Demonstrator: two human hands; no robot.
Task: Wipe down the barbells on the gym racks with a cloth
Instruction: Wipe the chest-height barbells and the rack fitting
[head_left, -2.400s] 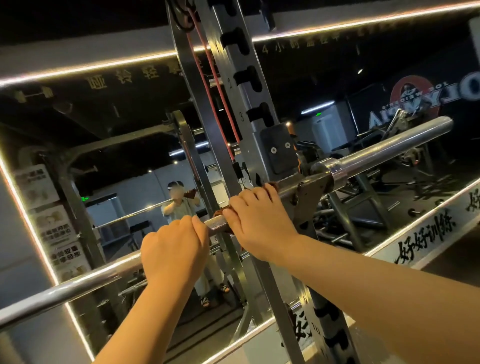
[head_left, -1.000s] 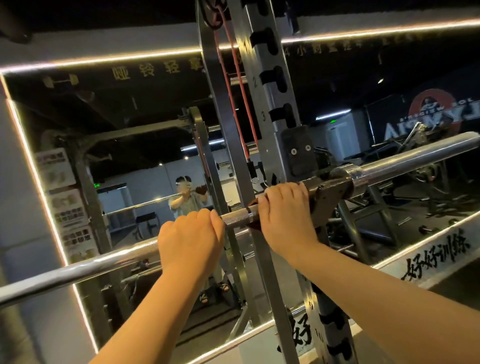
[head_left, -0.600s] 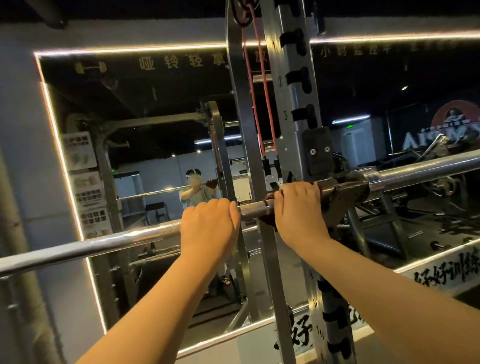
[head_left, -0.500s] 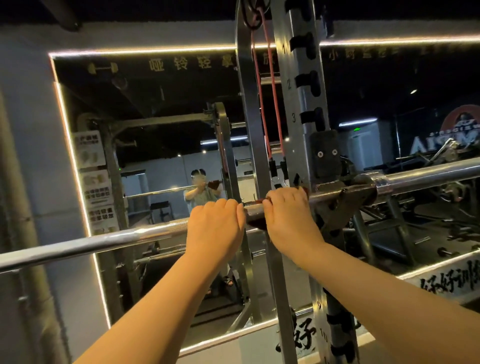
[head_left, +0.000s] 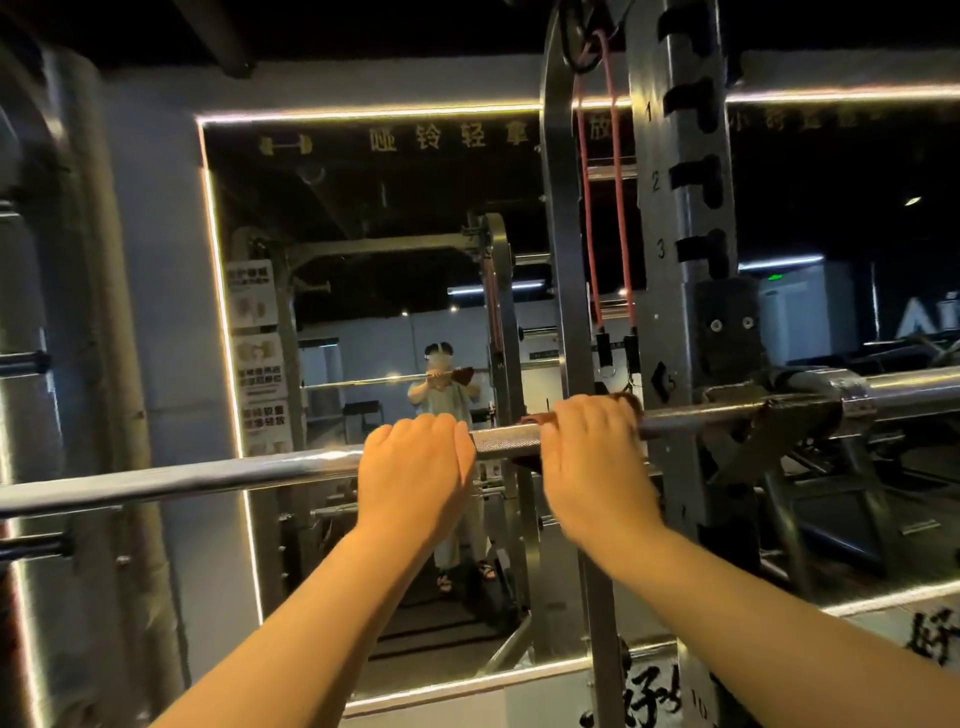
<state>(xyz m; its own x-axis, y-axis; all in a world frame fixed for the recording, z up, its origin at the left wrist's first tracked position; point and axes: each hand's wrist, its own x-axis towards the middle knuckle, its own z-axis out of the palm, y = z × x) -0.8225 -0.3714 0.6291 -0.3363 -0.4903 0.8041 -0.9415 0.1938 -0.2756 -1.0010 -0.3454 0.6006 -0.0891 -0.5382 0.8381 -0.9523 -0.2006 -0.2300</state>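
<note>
A chrome barbell (head_left: 171, 480) runs across the view at chest height and rests on the rack's hook (head_left: 748, 421) at the right. My left hand (head_left: 415, 467) grips the bar from above, fingers curled over it. My right hand (head_left: 597, 457) is wrapped round the bar just to the right, holding a brown cloth (head_left: 537, 418) against the knurled section. Only small edges of the cloth show above and below my fingers. A short stretch of knurling separates the two hands.
The rack's steel upright (head_left: 675, 260) with numbered slots stands just behind my right hand, red resistance bands (head_left: 602, 208) hanging beside it. A lit wall mirror (head_left: 363, 260) faces me. A grey pillar (head_left: 104, 312) stands at the left.
My right hand with the cloth has slid left along the bar, away from the rack hook and close to my left hand. The view has turned left.
</note>
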